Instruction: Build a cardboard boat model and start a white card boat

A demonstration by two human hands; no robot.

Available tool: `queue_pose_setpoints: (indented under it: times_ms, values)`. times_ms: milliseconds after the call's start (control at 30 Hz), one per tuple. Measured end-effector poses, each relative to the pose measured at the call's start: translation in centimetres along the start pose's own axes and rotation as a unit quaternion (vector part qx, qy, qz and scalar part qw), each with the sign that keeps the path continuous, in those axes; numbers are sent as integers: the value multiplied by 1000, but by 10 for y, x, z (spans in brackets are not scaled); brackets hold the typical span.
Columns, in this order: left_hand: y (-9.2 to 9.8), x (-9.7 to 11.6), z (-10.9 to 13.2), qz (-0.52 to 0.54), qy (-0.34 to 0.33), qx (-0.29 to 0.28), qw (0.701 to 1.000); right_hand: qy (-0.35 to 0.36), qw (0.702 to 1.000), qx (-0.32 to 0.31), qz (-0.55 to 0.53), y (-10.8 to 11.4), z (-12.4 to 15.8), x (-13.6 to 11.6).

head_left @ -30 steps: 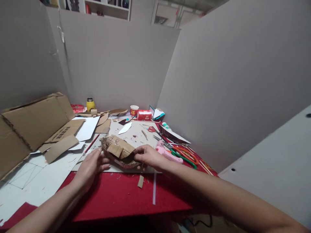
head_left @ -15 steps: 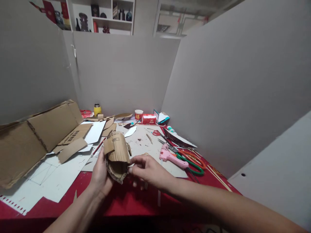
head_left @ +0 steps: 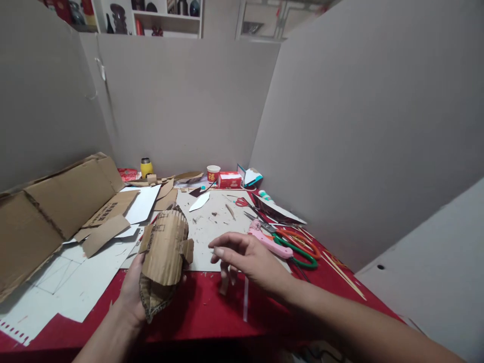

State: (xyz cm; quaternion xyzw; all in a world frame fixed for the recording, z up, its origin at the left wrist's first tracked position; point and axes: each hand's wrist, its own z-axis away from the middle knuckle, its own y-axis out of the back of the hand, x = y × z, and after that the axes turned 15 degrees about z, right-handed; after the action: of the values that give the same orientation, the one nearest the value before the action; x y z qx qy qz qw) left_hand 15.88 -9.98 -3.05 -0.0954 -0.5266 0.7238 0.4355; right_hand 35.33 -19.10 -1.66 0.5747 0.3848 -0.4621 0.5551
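Observation:
My left hand (head_left: 130, 295) is wrapped round a hollow cardboard model (head_left: 166, 247) with a curved, ridged top and a small tab on its right side. The model's open end is tilted toward me. To its right, my right hand (head_left: 242, 257) hovers apart from it over the table edge of the board, thumb and index finger a little apart, the other fingers curled down. A small tan bit shows under those lower fingers; whether it is a fingertip or a scrap I cannot tell. Beyond the right hand lies a pink glue gun (head_left: 270, 242).
Green-handled scissors (head_left: 302, 259) and orange-handled scissors (head_left: 302, 242) lie by the glue gun, near thin wooden sticks (head_left: 346, 277). A folded cardboard box (head_left: 53, 201) and paper sheets (head_left: 56, 272) occupy the left. A paper cup (head_left: 213, 174) and red box (head_left: 230, 180) stand behind.
My left hand has brought the cardboard model left and nearer, turning it so its tabbed right side shows. My right hand has come away from the model's edge, its fingers loosening.

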Motion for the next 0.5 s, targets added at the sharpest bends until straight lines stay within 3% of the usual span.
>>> queue_pose_setpoints:
  times_ms: [100,233,500]
  values:
    - [-2,-5,-2,-5,4,10,1000,-23,997,-45,-51,-5,-6,0]
    - [1,-10,-7,-18,14,-29,999,-43,990,-96,-94,-11,-14,4]
    - [10,-13,-9,-33,8,-52,998,-63,984,-87,-141,-19,-17,3]
